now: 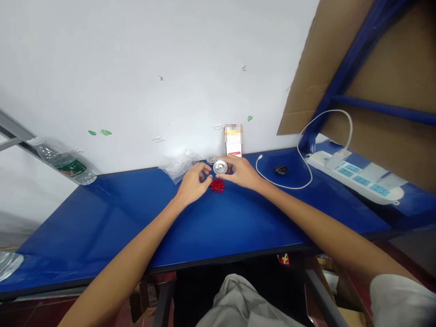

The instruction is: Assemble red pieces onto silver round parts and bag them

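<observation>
Right fingers (232, 161): closing around the far and right edge of a silver disc (220, 167), with the right hand (242, 172) hovering just above the worktop (112, 218).
Left fingers (205, 169): curling in together and touching the disc's left edge; whether they are gripping it is too small to tell. The left hand (191, 182) is resting on the blue surface.
Disc position: sitting between the two hands, near the back of the worktop, just above a red heap (217, 185).
Hard to make out: the red heap is showing as many tiny pieces whose shape is blurring together; a second small metal part (211, 160) is peeking out just behind the disc.
Plastic bag (177, 166): lying crumpled just left of the hands; its contents are not showing.
Small box (233, 141): standing upright against the wall, its print blurred.
Right side: a white cable (306, 181) is looping around a black round object (281, 170) and running to a power strip (357, 175).
Left side: a water bottle (64, 162) is leaning at the worktop's back corner.
Cut off: a cardboard sheet (340, 59) is running out of the picture's top right.
</observation>
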A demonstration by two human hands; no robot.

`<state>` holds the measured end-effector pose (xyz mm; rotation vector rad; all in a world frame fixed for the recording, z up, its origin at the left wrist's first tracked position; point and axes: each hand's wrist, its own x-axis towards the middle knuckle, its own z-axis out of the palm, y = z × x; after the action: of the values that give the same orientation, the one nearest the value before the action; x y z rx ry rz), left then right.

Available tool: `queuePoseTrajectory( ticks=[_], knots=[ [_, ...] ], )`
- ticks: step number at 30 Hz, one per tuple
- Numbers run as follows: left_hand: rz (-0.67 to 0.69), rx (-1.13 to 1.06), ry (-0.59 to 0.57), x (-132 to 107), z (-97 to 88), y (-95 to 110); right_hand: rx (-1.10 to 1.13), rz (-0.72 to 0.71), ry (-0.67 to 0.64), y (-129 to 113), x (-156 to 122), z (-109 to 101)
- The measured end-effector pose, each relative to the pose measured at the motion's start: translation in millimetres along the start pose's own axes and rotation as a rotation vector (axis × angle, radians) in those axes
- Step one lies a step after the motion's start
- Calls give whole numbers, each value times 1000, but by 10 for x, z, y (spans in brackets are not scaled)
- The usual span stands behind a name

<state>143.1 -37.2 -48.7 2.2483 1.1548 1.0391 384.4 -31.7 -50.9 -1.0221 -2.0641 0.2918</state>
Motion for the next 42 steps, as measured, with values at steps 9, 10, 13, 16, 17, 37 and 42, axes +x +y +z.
queuePoseTrajectory(
  ticks=[9,10,13,16,17,37,42],
  knots=[
    [-235,-626,-120,26,11,42,-37,-115,-73,-112,-78,51],
    [-226,-617,-113,25,8,42,-52,-104,-71,-134,-83,48],
    [-237,-589,-73,19,9,31,-93,-73,-73,-186,-86,26],
    [-305,-591,-17,21,10,-9,-121,-51,-81,-191,-78,3],
    [-336,-600,7,24,10,-29,-135,-44,-75,-177,-73,-3],
    [-160,-400,58,-43,138,8,-277,-98,-132,-288,-9,-42],
    [-165,-356,139,1,31,-29,-361,-113,-143,-181,187,-19]
  ],
)
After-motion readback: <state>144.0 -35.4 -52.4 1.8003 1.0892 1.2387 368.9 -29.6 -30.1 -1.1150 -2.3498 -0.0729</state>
